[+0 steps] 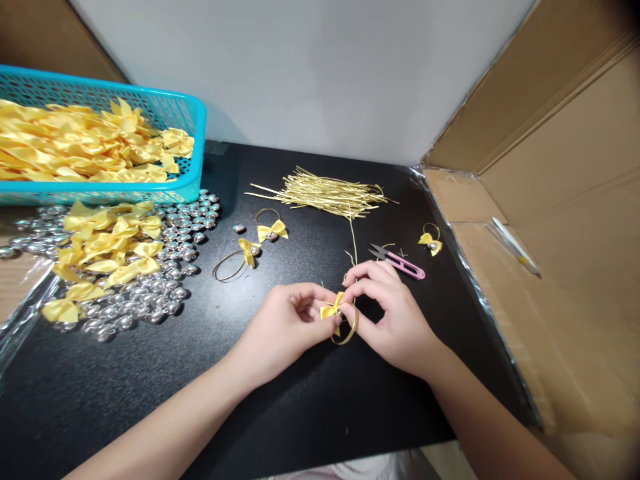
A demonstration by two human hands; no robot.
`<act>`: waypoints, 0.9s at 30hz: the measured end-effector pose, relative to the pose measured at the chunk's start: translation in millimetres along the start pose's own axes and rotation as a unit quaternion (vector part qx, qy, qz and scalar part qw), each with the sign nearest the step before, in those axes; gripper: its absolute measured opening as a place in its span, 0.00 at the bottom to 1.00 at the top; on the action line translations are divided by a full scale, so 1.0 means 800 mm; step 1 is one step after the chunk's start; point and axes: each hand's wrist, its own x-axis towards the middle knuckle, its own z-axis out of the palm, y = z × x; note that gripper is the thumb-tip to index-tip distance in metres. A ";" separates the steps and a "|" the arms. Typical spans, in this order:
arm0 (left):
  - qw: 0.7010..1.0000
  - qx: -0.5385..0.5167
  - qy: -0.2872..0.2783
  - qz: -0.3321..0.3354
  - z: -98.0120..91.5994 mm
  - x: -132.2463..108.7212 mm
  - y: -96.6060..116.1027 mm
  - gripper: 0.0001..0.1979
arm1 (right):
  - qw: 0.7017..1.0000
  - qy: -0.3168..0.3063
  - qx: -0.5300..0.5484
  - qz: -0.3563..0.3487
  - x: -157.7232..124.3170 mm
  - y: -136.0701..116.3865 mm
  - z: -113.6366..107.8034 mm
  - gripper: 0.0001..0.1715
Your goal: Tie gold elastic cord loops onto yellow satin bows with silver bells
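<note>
On the black table [300, 427], our left hand [287, 320] and right hand [395, 317] pinch, fingertips closed, a satiny yellow bow [327, 312]; its gold ring [345, 342] loops toward us, long axis slanting away rightward.

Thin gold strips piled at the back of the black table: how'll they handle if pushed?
The loosely piled thin gold strips would probably scatter: ends jut unevenly, no band shows. Each looks light, being so slender, and likely fairly stiff, since most lie nearly straight.

Black tabletop [300, 413] below a plain pale wall [310, 80], brown cardboard panels [560, 140] along the right.
</note>
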 end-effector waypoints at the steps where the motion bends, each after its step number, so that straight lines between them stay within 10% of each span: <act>1: 1.000 0.000 0.000 0.000 0.000 0.000 0.000 0.12 | 1.000 0.002 -0.001 0.000 0.000 0.000 0.000 0.04; 27: 1.000 0.000 0.016 -0.007 0.003 -0.001 0.006 0.09 | 0.998 0.059 -0.008 0.015 0.004 0.000 -0.004 0.12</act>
